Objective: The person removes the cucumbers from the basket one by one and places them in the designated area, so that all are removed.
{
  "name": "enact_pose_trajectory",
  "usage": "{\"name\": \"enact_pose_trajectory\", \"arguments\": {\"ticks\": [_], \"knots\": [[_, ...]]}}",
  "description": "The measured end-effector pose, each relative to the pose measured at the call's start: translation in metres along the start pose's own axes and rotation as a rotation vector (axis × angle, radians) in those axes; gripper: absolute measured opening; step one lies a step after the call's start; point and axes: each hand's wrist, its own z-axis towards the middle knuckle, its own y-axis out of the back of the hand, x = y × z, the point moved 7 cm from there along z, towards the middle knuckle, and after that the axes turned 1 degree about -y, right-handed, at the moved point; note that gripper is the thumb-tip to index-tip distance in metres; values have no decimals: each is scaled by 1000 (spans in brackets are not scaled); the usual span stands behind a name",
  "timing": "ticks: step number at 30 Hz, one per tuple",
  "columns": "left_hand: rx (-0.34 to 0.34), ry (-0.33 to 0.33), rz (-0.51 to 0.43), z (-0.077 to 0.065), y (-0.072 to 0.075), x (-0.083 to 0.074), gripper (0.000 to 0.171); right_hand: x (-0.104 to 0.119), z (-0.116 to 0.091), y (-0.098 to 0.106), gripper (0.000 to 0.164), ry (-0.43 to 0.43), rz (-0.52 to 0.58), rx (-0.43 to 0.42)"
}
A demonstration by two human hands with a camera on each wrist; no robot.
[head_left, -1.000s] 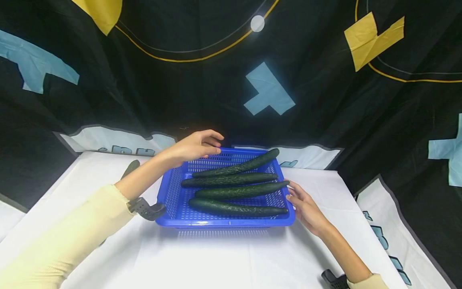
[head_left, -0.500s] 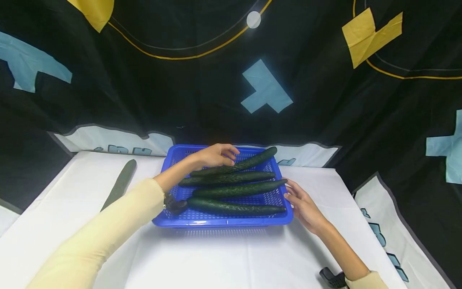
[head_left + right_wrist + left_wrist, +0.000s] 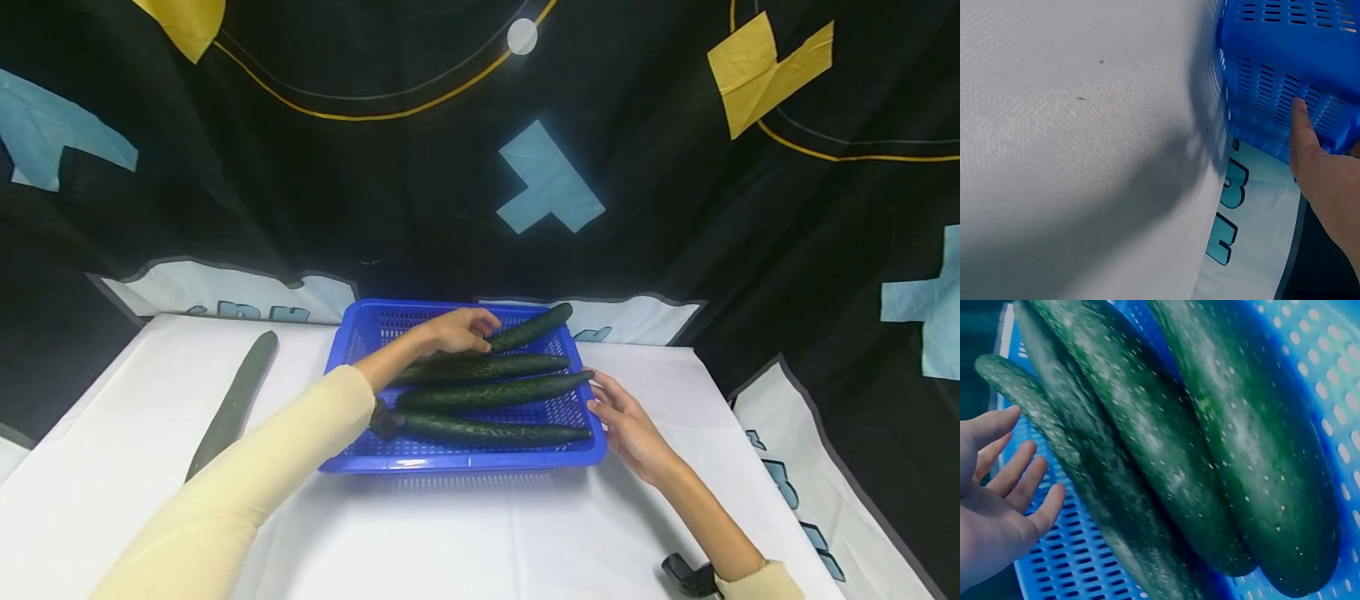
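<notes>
Several dark green cucumbers (image 3: 480, 429) lie side by side in a blue perforated plastic basket (image 3: 465, 463). Over the far left part of the basket is my left hand (image 3: 454, 330), overlapping the farthest cucumber (image 3: 534, 327) in the head view. The left wrist view shows that hand's fingers (image 3: 1019, 465) loosely spread and bent beside that cucumber, with nothing held between them. At the basket's right side, my right hand (image 3: 626, 429) grips the rim; the right wrist view shows one finger (image 3: 1302, 128) lying against the outer wall.
Another cucumber (image 3: 240, 396) lies on the white tablecloth (image 3: 420, 542) left of the basket, partly behind my left sleeve. Behind the table hangs a black cloth (image 3: 337, 200) with yellow and light blue shapes. A black wrist device (image 3: 686, 575) sits at my right wrist.
My left hand has moved from the basket's far rim inward and right, to over the farthest cucumber. The cucumber on the tablecloth has come into fuller view. My right hand stays at the rim.
</notes>
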Motion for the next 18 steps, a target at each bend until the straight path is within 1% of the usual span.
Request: {"name": "enact_pose_trajectory", "arguments": {"ticks": [5,9,11,15,18], "knots": [[-40,13,-18,6,-2,12,49,-1,0,0,59,2,-5,4],[-89,-2,11,10,-3,18,46,0,1,0,60,7,-1,13],[-116,-11,48,12,-3,18,44,0,1,1,60,9,0,15],[-180,-51,161,15,-4,17,40,0,2,2,59,8,2,11],[-220,-61,232,15,-5,17,39,0,2,2,58,7,5,10]]}}
